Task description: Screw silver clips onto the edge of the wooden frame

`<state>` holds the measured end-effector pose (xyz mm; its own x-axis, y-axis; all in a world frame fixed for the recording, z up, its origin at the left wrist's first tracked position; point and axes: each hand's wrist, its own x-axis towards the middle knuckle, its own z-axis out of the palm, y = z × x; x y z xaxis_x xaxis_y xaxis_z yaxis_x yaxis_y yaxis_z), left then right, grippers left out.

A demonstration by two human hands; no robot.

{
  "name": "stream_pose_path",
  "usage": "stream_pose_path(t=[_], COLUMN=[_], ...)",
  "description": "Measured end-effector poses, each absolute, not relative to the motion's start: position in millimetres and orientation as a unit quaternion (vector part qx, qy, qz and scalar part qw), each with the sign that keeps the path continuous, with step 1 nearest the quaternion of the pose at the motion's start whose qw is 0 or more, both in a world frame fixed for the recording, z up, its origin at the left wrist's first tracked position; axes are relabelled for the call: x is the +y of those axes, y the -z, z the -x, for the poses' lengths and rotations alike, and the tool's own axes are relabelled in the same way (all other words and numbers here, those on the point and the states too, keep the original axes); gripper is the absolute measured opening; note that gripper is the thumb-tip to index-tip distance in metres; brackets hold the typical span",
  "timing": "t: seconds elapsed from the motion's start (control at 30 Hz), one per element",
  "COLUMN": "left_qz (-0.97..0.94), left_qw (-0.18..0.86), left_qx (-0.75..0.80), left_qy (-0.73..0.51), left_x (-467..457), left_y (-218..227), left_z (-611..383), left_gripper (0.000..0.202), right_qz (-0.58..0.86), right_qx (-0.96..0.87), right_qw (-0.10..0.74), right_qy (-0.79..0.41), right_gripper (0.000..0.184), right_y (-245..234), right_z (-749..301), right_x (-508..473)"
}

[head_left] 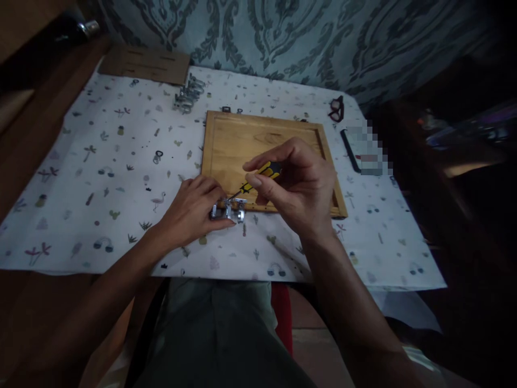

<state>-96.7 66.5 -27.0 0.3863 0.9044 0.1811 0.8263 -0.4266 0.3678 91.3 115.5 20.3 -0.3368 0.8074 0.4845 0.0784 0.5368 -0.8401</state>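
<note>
A yellow-and-black screwdriver (263, 175) is pinched between the thumb and fingers of my right hand (304, 186). Its shaft slants down and left, the tip at a silver metal hinge (229, 209). That hinge sits on the near edge of a framed wooden panel (252, 140), toward its left corner. My left hand (198, 207) grips the hinge from the left, thumb in front and fingers over the panel's corner. The fingers cover part of the hinge. Whether the tip is seated in a screw is too small to tell.
On the patterned tablecloth (121, 161), several metal hinges (189, 92) lie in a pile beside a piece of cardboard (145, 63). Eyeglasses (336, 109) and a phone, partly pixelated (357, 151), are at the right. A patterned wall (278, 37) borders the table's back.
</note>
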Motion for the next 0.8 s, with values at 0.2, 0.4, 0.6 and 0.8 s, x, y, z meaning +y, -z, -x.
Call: stream_pose_path(t=[0.2,0.4,0.6,0.8], left_qz=[-0.83,-0.83,-0.826,-0.812], left_qw=[0.103,0.104,0.117,0.159], left_qx=[0.519,0.517,0.524,0.524], left_qy=[-0.178,-0.181,-0.173,-0.201], left_x=[67,67,67,66], left_y=[27,29,27,20], left_z=[97,98,97,110], left_gripper=[0.044,0.047,0.051,0.073], right_qz=[0.244,0.26,0.265,0.284], right_qx=[-0.749,-0.75,-0.769,-0.747], right_qw=[0.397,0.432,0.453,0.497], right_qy=[-0.47,-0.428,-0.364,-0.338], right_gripper=[0.027,0.025,0.026,0.026], right_y=[-22,-17,-12,-10], right_z=[-100,-91,-88,-92], right_x=[119,120,120,113])
